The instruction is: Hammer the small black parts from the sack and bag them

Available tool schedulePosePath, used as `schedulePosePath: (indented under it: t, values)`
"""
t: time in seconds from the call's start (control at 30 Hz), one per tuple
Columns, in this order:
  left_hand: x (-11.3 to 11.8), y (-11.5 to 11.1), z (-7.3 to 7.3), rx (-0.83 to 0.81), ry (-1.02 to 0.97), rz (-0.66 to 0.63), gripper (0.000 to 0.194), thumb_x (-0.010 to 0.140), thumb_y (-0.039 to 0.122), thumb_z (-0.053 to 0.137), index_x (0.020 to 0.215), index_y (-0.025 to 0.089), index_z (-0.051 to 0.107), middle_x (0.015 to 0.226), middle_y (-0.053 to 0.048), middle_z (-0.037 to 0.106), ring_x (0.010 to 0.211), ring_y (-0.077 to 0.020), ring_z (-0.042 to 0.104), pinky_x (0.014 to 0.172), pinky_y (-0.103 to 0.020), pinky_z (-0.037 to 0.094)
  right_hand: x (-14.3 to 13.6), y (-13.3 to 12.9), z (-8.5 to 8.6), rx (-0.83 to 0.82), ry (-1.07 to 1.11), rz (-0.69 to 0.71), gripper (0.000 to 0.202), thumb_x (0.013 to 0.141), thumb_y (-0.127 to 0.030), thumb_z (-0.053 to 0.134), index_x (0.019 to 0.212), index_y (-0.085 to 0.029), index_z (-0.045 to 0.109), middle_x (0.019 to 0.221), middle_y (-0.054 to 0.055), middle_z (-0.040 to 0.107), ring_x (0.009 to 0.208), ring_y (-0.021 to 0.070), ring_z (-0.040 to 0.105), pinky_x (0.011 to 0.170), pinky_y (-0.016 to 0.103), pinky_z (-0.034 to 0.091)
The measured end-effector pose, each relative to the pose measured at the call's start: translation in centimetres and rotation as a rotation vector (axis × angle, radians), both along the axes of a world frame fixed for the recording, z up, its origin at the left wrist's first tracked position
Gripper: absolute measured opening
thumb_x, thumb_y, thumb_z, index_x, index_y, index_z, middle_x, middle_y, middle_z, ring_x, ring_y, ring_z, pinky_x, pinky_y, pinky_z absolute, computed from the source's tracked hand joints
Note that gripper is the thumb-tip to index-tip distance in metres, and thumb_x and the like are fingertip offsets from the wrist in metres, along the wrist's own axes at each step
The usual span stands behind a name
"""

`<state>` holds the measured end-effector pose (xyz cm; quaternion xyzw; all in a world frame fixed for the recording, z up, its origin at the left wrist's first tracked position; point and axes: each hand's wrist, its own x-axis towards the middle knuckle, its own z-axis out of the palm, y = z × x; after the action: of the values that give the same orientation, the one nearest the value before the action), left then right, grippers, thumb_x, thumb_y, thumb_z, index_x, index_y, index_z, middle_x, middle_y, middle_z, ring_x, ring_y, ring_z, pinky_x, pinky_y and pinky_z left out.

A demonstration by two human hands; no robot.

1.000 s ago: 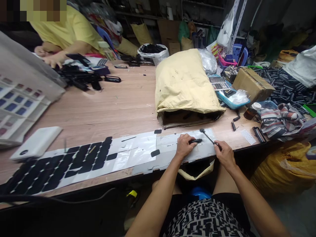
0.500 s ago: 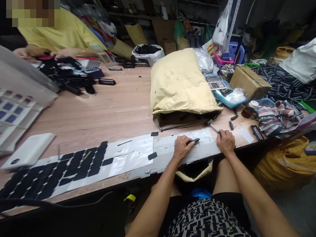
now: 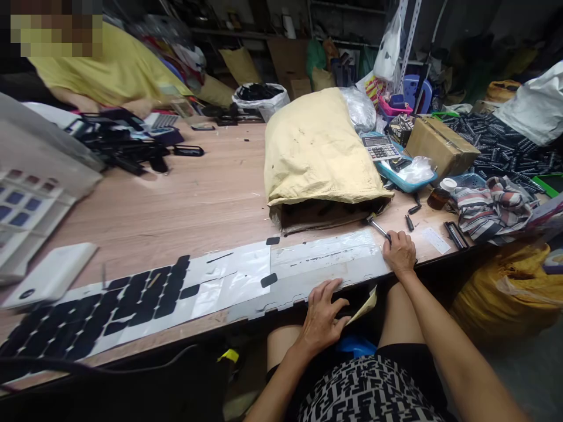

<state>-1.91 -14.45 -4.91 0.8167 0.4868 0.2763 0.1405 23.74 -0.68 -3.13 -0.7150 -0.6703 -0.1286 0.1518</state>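
Observation:
My left hand is over the table's front edge, its fingers spread, with no black piece in it. Beside its thumb a yellowish bag edge shows below the tabletop. My right hand is closed round the dark handle of a small hammer, whose metal head points toward the open mouth of the large yellow sack. Between the hands and the sack lies a grey-white board with dark streaks. Further left, black rounded pieces are lined up on a white sheet.
At the right are small black parts, a brown bottle, a striped cloth, a blue basket and a cardboard box. A white box is at the left. A person in yellow sits at the far left.
My left hand has let go of the black piece, which no longer shows on the board, and has moved down toward the table edge with its fingers spread. My right hand stays on the hammer.

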Motion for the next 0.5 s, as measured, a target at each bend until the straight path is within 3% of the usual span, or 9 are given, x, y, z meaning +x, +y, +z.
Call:
schedulePosePath:
  t: [0.07, 0.13, 0.27, 0.37, 0.43, 0.5]
  values:
    - [0.1, 1.4, 0.4, 0.013, -0.036, 0.016, 0.025, 0.075, 0.028, 0.077, 0.099, 0.025, 0.073, 0.138, -0.01, 0.058, 0.13, -0.0353, 0.046, 0.107, -0.052, 0.039, 0.0, 0.0, 0.0, 0.001, -0.002, 0.003, 0.024, 0.093, -0.029, 0.053, 0.113, -0.021, 0.065, 0.1, 0.008, 0.06, 0.092, 0.0235, 0.046, 0.073, 0.033, 0.028]
    - [0.0, 4.5, 0.9, 0.03, -0.088, 0.082, 0.023, 0.081, 0.032, 0.073, 0.103, 0.025, 0.072, 0.125, -0.009, 0.066, 0.121, -0.0318, 0.053, 0.104, -0.049, 0.042, 0.0, 0.0, 0.0, 0.005, -0.001, 0.006, 0.024, 0.093, -0.029, 0.053, 0.113, -0.021, 0.065, 0.099, 0.008, 0.059, 0.091, 0.0235, 0.046, 0.072, 0.033, 0.028]
    - [-0.6, 14.4, 2.2, -0.004, -0.143, 0.358, 0.023, 0.089, 0.034, 0.062, 0.105, 0.021, 0.072, 0.11, -0.009, 0.071, 0.108, -0.0286, 0.061, 0.101, -0.045, 0.044, 0.1, 0.0, -0.2, 0.007, 0.004, 0.011, 0.024, 0.093, -0.029, 0.053, 0.113, -0.021, 0.064, 0.099, 0.008, 0.059, 0.091, 0.0236, 0.046, 0.073, 0.033, 0.028]
    - [-1.0, 21.5, 2.6, -0.132, -0.076, 0.642, 0.035, 0.086, 0.036, 0.064, 0.113, 0.016, 0.073, 0.11, -0.015, 0.071, 0.111, -0.0353, 0.061, 0.096, -0.046, 0.047, 0.1, 0.1, -0.3, -0.011, 0.013, 0.012, 0.025, 0.093, -0.029, 0.053, 0.114, -0.021, 0.064, 0.099, 0.008, 0.058, 0.092, 0.0235, 0.045, 0.074, 0.033, 0.029]
    - [-1.2, 24.7, 2.4, -0.242, -0.044, 0.682, 0.041, 0.086, 0.037, 0.065, 0.121, 0.017, 0.072, 0.11, -0.016, 0.071, 0.111, -0.0376, 0.062, 0.092, -0.045, 0.049, 0.1, 0.1, -0.4, -0.019, 0.024, 0.008, 0.025, 0.093, -0.029, 0.053, 0.114, -0.021, 0.064, 0.099, 0.008, 0.058, 0.092, 0.0236, 0.045, 0.074, 0.032, 0.029]
    - [-1.3, 26.4, 2.0, -0.329, -0.023, 0.658, 0.045, 0.087, 0.037, 0.065, 0.128, 0.019, 0.069, 0.116, -0.016, 0.071, 0.109, -0.0382, 0.064, 0.087, -0.045, 0.05, 0.1, 0.1, -0.5, -0.021, 0.033, 0.007, 0.025, 0.093, -0.029, 0.053, 0.115, -0.022, 0.063, 0.099, 0.008, 0.058, 0.092, 0.0236, 0.045, 0.074, 0.032, 0.03]
